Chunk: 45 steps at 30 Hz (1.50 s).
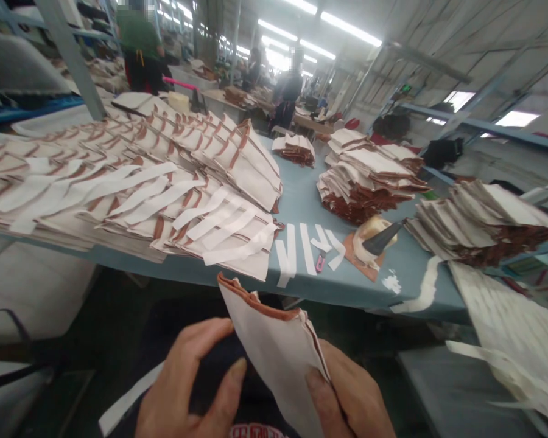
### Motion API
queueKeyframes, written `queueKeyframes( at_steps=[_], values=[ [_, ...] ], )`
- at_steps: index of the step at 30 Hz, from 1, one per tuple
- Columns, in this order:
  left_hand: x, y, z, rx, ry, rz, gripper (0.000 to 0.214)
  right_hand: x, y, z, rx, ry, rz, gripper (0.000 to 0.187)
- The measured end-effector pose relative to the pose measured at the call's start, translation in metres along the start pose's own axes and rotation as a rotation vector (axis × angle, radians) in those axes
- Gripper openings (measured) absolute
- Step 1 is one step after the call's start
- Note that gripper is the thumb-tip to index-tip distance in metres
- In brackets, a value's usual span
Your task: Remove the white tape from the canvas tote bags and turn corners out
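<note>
A white fabric piece with a brown edge [274,347] stands tilted in front of me, below the table's front edge. My right hand [351,395] is closed on its lower right side, thumb pressed on the cloth. My left hand [187,383] sits at its left side with fingers apart, thumb and fingertips touching the cloth's edge.
A blue table [301,201] carries overlapping rows of white and brown pieces [132,176] with white strips, and several stacks [365,182] [479,222] at right. Loose white strips [296,249], a small pink tool [319,263] and a dark-handled tool [383,238] lie near the front edge. People stand far behind.
</note>
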<state>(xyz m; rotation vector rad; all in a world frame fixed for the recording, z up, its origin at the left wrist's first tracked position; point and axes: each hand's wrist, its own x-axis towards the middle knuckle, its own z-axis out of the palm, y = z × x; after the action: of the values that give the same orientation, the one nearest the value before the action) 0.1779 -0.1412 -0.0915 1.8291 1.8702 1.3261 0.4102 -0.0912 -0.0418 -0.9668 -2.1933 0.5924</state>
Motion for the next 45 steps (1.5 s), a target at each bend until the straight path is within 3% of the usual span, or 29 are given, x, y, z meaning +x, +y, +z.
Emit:
queueKeyframes(
  at_steps=[2, 6, 12, 19, 27, 30, 33, 38, 41, 45],
  values=[
    [0.019, -0.007, -0.010, 0.046, -0.007, -0.014, 0.035, -0.001, -0.001, 0.005, -0.035, -0.017, -0.059, 0.033],
    [0.042, -0.006, -0.012, -0.006, -0.102, 0.114, 0.032, -0.003, -0.001, 0.013, -0.105, -0.038, -0.145, 0.022],
    [0.044, -0.006, -0.019, -0.032, -0.030, 0.231, 0.021, 0.004, -0.012, 0.027, -0.178, -0.004, -0.172, 0.023],
    [0.037, -0.030, -0.025, 0.157, 0.159, 0.333, 0.024, 0.033, -0.027, 0.061, -0.188, 0.237, -0.175, 0.035],
    [0.037, -0.044, -0.015, 0.110, 0.225, 0.261, 0.024, 0.042, -0.016, 0.078, -0.128, 0.045, -0.123, 0.028],
    [0.042, -0.044, -0.016, -0.030, 0.090, 0.103, 0.014, 0.040, -0.011, 0.084, -0.116, 0.015, -0.083, 0.029],
    [0.048, -0.043, -0.026, -0.178, -0.172, -0.125, 0.008, 0.039, -0.010, 0.088, -0.101, -0.035, -0.071, 0.031],
    [0.059, -0.035, -0.046, -0.359, -0.565, -0.348, 0.027, 0.037, -0.008, 0.086, -0.096, -0.098, -0.066, 0.033],
    [0.064, -0.025, -0.044, -0.343, -0.662, -0.398, 0.029, 0.029, 0.001, 0.082, -0.111, -0.140, -0.033, 0.036],
    [0.063, -0.013, -0.033, -0.222, -0.662, -0.385, 0.025, 0.018, 0.010, 0.075, -0.021, -0.150, 0.058, 0.037]
  ],
)
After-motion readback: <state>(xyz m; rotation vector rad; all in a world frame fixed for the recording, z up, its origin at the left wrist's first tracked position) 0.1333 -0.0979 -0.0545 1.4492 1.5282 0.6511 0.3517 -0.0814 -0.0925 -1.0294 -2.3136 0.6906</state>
